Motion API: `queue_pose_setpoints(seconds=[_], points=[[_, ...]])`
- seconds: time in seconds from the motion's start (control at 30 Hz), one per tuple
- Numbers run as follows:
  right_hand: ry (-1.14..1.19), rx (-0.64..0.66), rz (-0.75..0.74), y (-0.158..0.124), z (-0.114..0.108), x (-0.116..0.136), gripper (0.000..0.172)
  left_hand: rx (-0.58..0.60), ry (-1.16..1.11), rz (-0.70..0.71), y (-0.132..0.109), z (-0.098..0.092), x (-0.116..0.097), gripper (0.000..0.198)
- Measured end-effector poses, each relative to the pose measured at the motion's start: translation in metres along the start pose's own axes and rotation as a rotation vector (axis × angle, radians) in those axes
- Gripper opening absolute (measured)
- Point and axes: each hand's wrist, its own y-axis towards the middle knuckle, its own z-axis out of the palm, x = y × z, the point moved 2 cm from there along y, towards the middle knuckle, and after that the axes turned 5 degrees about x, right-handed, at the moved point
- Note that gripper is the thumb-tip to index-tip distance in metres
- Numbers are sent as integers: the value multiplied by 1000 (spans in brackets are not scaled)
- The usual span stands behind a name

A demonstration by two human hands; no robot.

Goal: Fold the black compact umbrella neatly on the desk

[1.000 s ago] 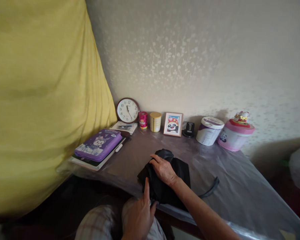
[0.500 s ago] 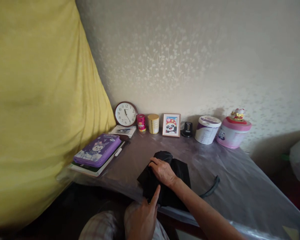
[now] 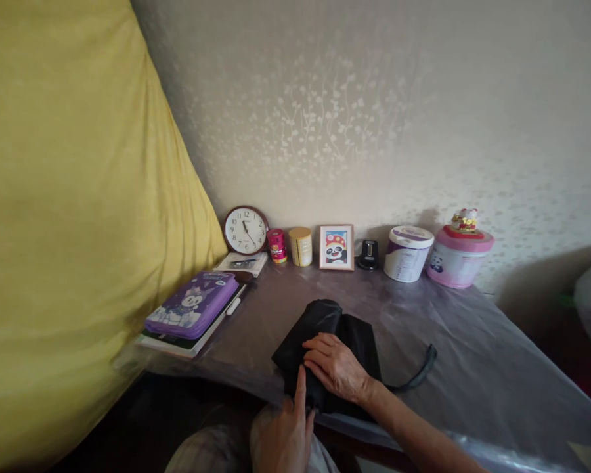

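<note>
With a black fabric bag (image 3: 357,332) lying at the front edge of the desk (image 3: 261,312), a push across the slick plastic cover (image 3: 497,341) could be sending it off. The right hand (image 3: 337,368) is pressing flat on it, fingers (image 3: 320,349) loose, gripping nothing; the left hand (image 3: 283,433) is poking 1 finger at its near edge, any pinch hidden.

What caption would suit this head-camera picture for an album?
Right hand flat on a black bag, left hand touching its near edge, on a plastic-covered table.
</note>
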Motion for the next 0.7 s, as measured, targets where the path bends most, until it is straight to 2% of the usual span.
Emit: queue_pose_setpoints(seconds=[0.07, 0.17, 0.3, 0.4, 0.57, 0.63, 0.7], points=[[-25, -21, 23, 1, 2, -14, 18, 6, -14, -4, 0, -2, -1, 60], [-60, -53, 88, 10, 5, -49, 22, 22, -38, -1, -1, -4, 0, 63], [-145, -120, 254, 19, 2, -88, 25, 38, -73, 33, 2, -2, 3, 64], [-136, -159, 295, 18, -3, -86, 26, 31, -85, 41, 4, 1, 5, 64], [8, -5, 45, 13, 1, -52, 22, 26, -99, 25, 5, 2, 5, 64], [-18, -11, 80, 14, 4, -55, 22, 23, -99, 22, 5, 2, 5, 64], [-69, -86, 200, 13, 2, -69, 24, 17, -89, 20, 5, 1, 5, 64]])
